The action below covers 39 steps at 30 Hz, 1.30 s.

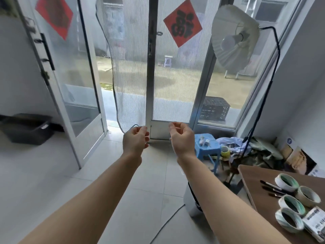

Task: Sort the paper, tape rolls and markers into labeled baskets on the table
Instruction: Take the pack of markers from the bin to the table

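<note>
Both arms stretch forward over the floor, away from the table. My left hand (pixel 136 140) and my right hand (pixel 181 137) hang in the air with loosely curled fingers and hold nothing. At the lower right, on the brown table (pixel 255 175), lie several white tape rolls (pixel 288 203), black markers (pixel 272 188) beside them, and a printed paper pack (pixel 314 224) at the frame's edge. No basket is in view.
A glass door with a mesh screen (pixel 133 76) stands ahead, its left leaf open. A floor lamp (pixel 235 37) leans over a blue stool (pixel 207 147) and a clutter pile by the right wall. A dark bin (pixel 28 128) sits at left. A cable runs across the tiles.
</note>
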### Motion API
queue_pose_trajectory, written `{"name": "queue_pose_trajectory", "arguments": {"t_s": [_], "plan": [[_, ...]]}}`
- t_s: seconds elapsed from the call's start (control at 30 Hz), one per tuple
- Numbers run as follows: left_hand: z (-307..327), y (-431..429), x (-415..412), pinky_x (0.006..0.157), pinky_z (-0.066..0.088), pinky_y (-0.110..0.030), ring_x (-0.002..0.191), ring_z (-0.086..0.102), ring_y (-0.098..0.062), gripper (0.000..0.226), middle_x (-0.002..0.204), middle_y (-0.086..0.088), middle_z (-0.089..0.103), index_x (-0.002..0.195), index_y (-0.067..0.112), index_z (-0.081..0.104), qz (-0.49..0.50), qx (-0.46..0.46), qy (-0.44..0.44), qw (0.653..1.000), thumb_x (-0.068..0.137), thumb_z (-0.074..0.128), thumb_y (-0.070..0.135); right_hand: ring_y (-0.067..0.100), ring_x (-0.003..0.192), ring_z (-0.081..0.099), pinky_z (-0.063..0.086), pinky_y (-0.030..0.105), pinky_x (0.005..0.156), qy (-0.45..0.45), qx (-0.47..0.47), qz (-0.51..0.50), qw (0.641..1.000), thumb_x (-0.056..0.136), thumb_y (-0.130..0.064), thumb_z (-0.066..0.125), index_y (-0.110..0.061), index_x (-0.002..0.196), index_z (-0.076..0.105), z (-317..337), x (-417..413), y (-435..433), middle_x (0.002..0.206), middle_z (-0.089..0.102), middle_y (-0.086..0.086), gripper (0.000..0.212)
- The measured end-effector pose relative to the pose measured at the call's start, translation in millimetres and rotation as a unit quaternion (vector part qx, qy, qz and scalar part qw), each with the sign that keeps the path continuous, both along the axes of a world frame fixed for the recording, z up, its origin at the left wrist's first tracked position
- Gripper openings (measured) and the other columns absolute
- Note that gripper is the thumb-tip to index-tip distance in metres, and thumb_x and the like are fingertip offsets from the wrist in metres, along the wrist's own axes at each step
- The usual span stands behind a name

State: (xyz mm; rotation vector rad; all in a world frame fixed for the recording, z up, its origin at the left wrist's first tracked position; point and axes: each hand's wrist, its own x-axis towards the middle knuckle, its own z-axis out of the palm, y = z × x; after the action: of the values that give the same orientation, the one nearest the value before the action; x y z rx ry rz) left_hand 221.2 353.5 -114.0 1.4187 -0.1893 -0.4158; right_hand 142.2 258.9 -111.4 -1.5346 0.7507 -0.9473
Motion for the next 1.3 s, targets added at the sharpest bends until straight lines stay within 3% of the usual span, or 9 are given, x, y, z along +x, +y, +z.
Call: {"name": "queue_pose_trajectory", "arguments": {"t_s": [0.13,0.3,0.43,0.6,0.77,0.97,1.3], "plan": [[1.6,20.6,31.8,0.070,0.051,-0.033,0.081,0.060,-0.021,0.019,0.090,-0.007,0.064,0.105,0.006,0.063,0.058,-0.002,0.001,0.998,0.096,0.052,0.019,0.011,0.081,0.059,0.052,0.035,0.082,0.000,-0.008,0.064,0.998,0.093,-0.025,0.060,-0.018,0.095,0.065,3.9,44.8,14.2,0.083,0.063,-0.007,0.009],[7.0,37.0,72.3,0.068,0.050,-0.032,0.080,0.059,-0.022,0.014,0.085,-0.006,0.063,0.091,0.011,0.062,0.138,-0.011,-0.001,0.990,0.096,0.053,0.019,0.016,0.088,0.063,0.054,0.040,0.088,-0.002,-0.011,0.130,0.991,0.092,-0.024,0.062,-0.028,0.082,0.062,7.2,100.0,24.6,0.085,0.065,-0.007,0.010],[11.7,44.0,104.6,0.070,0.051,-0.033,0.080,0.059,-0.020,0.018,0.088,-0.005,0.063,0.099,0.008,0.063,0.193,-0.008,-0.007,0.981,0.097,0.051,0.021,0.011,0.089,0.062,0.054,0.038,0.092,0.004,-0.022,0.189,0.982,0.092,-0.026,0.061,-0.018,0.098,0.066,11.4,141.9,25.9,0.087,0.064,-0.012,0.011],[10.9,55.5,137.9,0.070,0.053,-0.033,0.080,0.060,-0.020,0.017,0.088,-0.005,0.064,0.097,0.010,0.064,0.258,-0.011,0.002,0.966,0.097,0.052,0.023,0.013,0.088,0.064,0.055,0.043,0.090,0.013,-0.030,0.246,0.969,0.091,-0.026,0.062,-0.024,0.091,0.065,12.4,186.9,34.3,0.086,0.066,-0.011,0.003],[10.4,79.3,166.1,0.064,0.049,-0.029,0.076,0.057,-0.019,0.015,0.083,-0.005,0.061,0.089,0.012,0.062,0.317,-0.022,0.010,0.948,0.096,0.051,0.019,0.019,0.093,0.065,0.056,0.040,0.087,0.025,-0.026,0.294,0.955,0.091,-0.025,0.061,-0.011,0.105,0.069,14.4,226.2,52.0,0.102,0.071,0.005,0.021],[6.3,112.1,212.0,0.060,0.047,-0.028,0.069,0.055,-0.016,0.015,0.079,-0.003,0.060,0.086,0.011,0.062,0.368,-0.031,0.016,0.929,0.095,0.052,0.018,0.020,0.097,0.065,0.056,0.040,0.090,0.033,-0.030,0.347,0.937,0.093,-0.026,0.060,-0.008,0.111,0.067,12.7,281.2,82.6,0.105,0.070,0.005,0.026],[0.7,174.9,332.7,0.059,0.047,-0.027,0.069,0.057,-0.016,0.015,0.078,-0.001,0.061,0.091,0.010,0.064,0.404,-0.034,0.018,0.914,0.095,0.053,0.019,0.022,0.095,0.066,0.055,0.039,0.087,0.031,-0.035,0.385,0.922,0.093,-0.026,0.060,-0.013,0.103,0.068,5.0,414.8,146.0,0.101,0.071,0.007,0.019]]}}
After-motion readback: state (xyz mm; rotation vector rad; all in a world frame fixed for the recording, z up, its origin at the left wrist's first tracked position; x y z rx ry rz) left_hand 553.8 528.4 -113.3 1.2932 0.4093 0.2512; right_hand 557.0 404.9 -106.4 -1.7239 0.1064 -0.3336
